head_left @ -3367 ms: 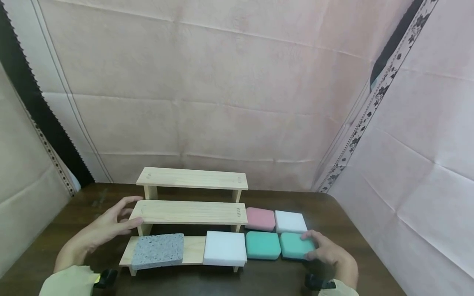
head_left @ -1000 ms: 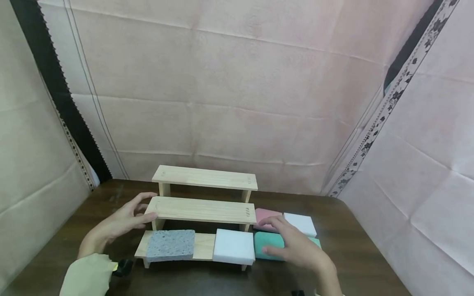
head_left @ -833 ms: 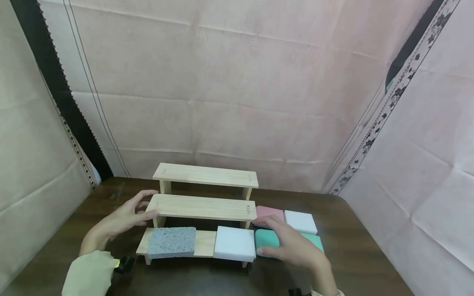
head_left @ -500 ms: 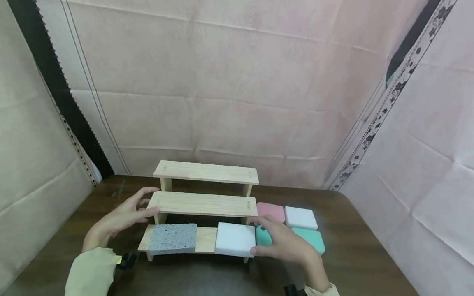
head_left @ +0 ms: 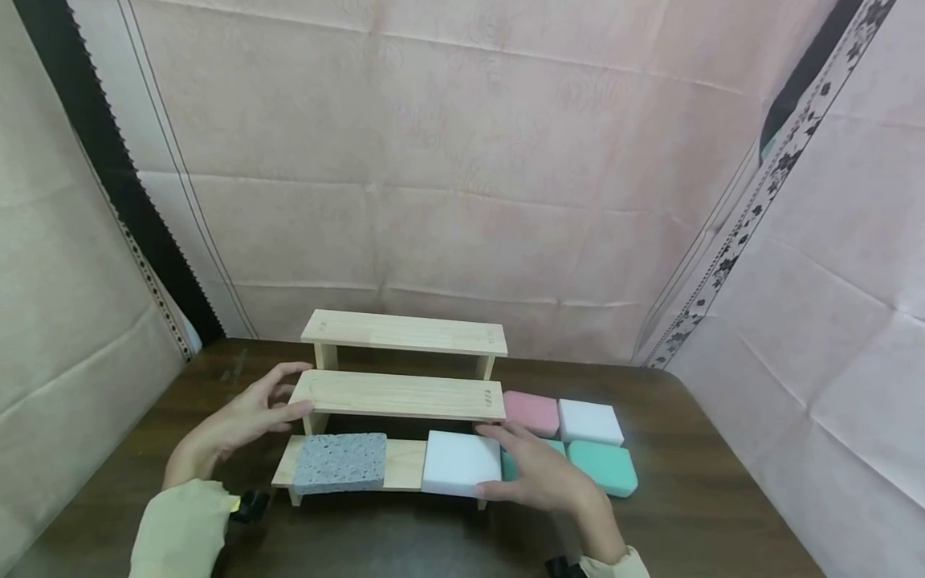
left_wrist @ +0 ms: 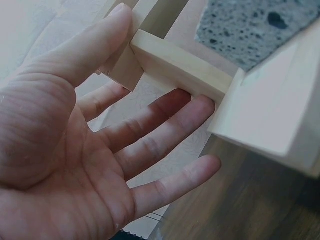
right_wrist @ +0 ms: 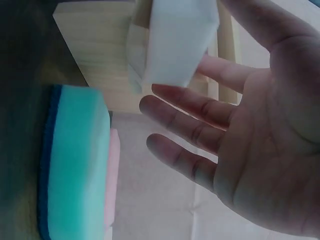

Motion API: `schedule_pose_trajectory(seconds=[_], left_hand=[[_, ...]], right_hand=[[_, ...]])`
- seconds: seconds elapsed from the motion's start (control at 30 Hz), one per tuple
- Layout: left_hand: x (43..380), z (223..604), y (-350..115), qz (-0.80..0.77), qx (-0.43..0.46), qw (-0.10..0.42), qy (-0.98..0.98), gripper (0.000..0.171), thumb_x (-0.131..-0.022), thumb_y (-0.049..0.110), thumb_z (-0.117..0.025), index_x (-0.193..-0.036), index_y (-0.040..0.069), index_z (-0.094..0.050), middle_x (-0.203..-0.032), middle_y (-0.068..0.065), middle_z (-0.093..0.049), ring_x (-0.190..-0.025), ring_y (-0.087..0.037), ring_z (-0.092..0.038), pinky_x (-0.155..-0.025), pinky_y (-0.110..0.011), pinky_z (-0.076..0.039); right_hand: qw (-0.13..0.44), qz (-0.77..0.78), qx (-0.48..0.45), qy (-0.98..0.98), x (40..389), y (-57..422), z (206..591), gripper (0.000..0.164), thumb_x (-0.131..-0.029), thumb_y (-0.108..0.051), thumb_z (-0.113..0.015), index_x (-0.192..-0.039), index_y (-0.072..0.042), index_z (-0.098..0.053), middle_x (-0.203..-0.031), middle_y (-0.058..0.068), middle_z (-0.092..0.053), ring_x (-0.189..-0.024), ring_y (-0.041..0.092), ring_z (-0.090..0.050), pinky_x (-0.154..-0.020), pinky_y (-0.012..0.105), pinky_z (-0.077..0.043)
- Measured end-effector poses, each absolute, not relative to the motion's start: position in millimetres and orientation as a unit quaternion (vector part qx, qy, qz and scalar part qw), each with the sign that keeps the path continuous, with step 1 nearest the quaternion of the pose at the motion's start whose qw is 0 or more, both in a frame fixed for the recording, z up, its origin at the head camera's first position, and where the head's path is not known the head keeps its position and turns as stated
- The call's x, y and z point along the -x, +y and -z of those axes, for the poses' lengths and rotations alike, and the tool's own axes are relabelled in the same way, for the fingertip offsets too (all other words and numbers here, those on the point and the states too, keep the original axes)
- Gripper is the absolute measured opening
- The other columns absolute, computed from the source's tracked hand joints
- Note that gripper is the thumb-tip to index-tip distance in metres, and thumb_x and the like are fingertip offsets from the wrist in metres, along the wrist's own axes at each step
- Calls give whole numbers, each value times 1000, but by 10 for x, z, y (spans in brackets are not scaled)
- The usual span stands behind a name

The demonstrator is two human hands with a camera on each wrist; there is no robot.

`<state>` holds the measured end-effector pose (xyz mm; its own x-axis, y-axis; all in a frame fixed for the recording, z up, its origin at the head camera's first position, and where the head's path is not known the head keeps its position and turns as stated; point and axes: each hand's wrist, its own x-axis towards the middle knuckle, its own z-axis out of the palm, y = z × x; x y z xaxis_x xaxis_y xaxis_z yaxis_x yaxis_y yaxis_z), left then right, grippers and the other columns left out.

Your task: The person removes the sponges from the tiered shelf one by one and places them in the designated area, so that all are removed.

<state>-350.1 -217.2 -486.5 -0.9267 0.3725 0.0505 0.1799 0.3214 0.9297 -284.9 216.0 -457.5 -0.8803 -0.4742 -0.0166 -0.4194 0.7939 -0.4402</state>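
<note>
A pale wooden stand has three stepped tiers, its middle shelf (head_left: 397,393) and front shelf (head_left: 405,461) nearest the hands. My left hand (head_left: 242,421) holds the left end of the middle shelf, thumb at the front edge and forefinger behind. In the left wrist view the thumb (left_wrist: 102,42) lies on the wood. On the front shelf lie a grey pored sponge (head_left: 340,461) at left and a thick white sponge (head_left: 460,461) at right. My right hand (head_left: 542,474) grips the white sponge's right end, thumb at the front corner, forefinger going behind. It partly hides a green sponge (head_left: 509,467).
Right of the stand, a pink sponge (head_left: 531,412), another white sponge (head_left: 590,421) and a second green sponge (head_left: 603,467) lie on the dark wooden table (head_left: 694,482). The top shelf (head_left: 405,331) rises behind. Pale cloth (head_left: 433,160) hangs beyond the table.
My right hand has left the right-hand green sponge and moved left to the white sponge on the front shelf. My left hand stays at the middle shelf. The head view has shifted slightly.
</note>
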Motion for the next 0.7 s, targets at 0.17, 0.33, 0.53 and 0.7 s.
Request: schedule_pose_trajectory(seconds=[0.17, 0.33, 0.53, 0.7], left_hand=[[3513, 4862, -2172, -554, -176, 84, 810, 72, -99, 22, -65, -154, 8, -20, -140, -34, -43, -116, -41, -56, -86, -54, -55], [3528, 4872, -2177, -562, -175, 92, 803, 73, -100, 22, -65, -155, 8, -19, -140, -33, -42, -117, -41, -55, -88, -56, -53], [3528, 4887, -2188, -562, -175, 91, 803, 73, -100, 22, -65, -155, 8, -20, -140, -33, -43, -117, -40, -55, -88, -56, -54], [3521, 4883, -2192, -564, -176, 90, 802, 72, -99, 21, -65, -154, 7, -20, -138, -33, -44, -115, -40, -57, -88, -56, -54]], right_hand=[[32, 199, 240, 950, 2848, 2077, 4604, 86, -82, -60, -75, -147, -10, -49, -143, 13, -49, -119, 23, -52, -93, 47, -49], [22, 181, 221, 958, 2839, 2004, 4631, 87, -80, -64, -73, -146, -13, -50, -138, 12, -52, -110, 21, -51, -86, 43, -50], [-7, 162, 226, 960, 2807, 1959, 4652, 85, -77, -66, -74, -140, -13, -54, -127, 10, -56, -100, 20, -53, -78, 41, -50], [-29, 156, 237, 958, 2805, 1940, 4668, 78, -77, -65, -75, -133, -15, -58, -121, 7, -57, -95, 18, -53, -73, 37, -49]])
